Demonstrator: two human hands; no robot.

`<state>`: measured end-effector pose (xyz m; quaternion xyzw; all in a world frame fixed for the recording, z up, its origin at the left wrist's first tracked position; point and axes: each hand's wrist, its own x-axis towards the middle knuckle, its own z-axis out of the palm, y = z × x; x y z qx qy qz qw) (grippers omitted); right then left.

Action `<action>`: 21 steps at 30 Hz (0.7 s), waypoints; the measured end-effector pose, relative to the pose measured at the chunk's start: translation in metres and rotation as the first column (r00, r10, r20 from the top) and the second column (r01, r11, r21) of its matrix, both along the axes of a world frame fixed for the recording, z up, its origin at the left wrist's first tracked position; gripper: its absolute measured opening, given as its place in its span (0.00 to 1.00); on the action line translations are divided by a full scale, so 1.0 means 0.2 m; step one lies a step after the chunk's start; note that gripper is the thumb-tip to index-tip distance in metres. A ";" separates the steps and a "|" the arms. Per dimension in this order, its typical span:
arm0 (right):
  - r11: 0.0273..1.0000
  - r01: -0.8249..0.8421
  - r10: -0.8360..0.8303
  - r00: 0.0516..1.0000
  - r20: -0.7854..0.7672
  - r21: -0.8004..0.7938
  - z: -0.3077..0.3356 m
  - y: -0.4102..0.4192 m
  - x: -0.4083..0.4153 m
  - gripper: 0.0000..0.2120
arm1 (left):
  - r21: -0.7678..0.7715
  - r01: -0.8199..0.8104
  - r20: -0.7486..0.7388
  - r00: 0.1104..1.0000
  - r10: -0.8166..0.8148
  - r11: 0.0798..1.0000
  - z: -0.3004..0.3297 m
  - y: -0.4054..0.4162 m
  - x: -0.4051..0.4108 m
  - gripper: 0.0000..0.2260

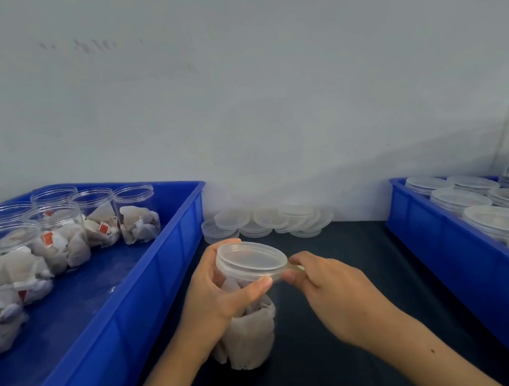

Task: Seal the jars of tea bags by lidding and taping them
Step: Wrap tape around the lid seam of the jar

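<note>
A clear plastic jar (250, 334) packed with white tea bags stands tilted on the dark table (347, 327) in the middle. A translucent lid (251, 262) sits on its mouth. My left hand (216, 299) grips the jar just under the lid, thumb against the lid's front rim. My right hand (328, 284) pinches a clear strip of tape (295, 269) at the lid's right edge. The tape is thin and hard to make out.
A blue crate (159, 271) at the left holds several open jars of tea bags (57, 240). Loose lids (267, 220) lie piled by the white wall. A second blue crate (451, 250) at the right holds several lidded jars (502, 220).
</note>
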<state>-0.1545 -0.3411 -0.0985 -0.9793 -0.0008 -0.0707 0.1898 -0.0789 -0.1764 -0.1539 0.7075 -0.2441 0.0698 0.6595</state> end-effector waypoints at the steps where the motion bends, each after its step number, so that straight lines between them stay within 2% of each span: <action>1: 1.000 -0.005 0.005 1.000 0.005 -0.008 0.00 0.00 0.00 0.22 | 0.014 0.013 0.005 1.000 -0.013 1.000 0.00 0.00 0.00 0.36; 7: 0.973 -0.066 0.094 0.988 0.122 -0.222 -0.02 -0.01 -0.01 0.13 | 0.090 0.039 0.013 0.999 -0.040 0.995 0.02 0.01 0.00 0.40; 11: 0.969 -0.077 0.114 0.982 0.149 -0.236 -0.03 0.00 -0.01 0.13 | 0.086 -0.076 0.046 0.996 0.073 0.993 0.02 -0.02 -0.01 0.40; 14: 0.982 -0.012 0.045 0.983 0.176 -0.187 -0.01 -0.02 -0.01 0.22 | 0.100 -0.170 0.086 0.983 0.161 0.980 0.02 -0.03 -0.02 0.39; 17: 0.978 0.079 -0.058 0.992 0.112 -0.194 -0.01 -0.03 -0.03 0.18 | 0.131 -0.251 0.106 0.965 0.238 0.959 0.02 -0.04 -0.03 0.39; 21: 0.972 0.133 -0.131 0.991 0.022 -0.193 0.00 -0.01 -0.05 0.17 | 0.180 -0.316 0.144 0.945 0.293 0.931 0.03 -0.05 -0.05 0.39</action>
